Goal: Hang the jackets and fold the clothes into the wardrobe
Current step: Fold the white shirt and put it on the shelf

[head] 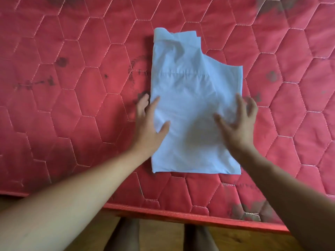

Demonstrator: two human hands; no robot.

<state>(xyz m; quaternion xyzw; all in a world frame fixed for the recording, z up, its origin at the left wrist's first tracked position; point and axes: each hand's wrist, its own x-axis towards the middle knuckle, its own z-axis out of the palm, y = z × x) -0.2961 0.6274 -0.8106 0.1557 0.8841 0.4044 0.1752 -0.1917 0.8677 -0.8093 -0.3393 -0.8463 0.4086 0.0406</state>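
Observation:
A light blue garment (192, 84) lies folded into a long flat rectangle on the red quilted mattress (76, 91), its collar end pointing away from me. My left hand (150, 127) lies at the garment's left edge, fingers straight, thumb and forefinger on the cloth. My right hand (239, 122) is over the garment's right edge with fingers spread and slightly bent; it holds nothing, and I cannot tell whether it touches the cloth.
The mattress carries dark stains and ends in a red piped front edge (181, 214) close to me. Below that edge are a wooden floor (163, 236) and my legs (123, 238).

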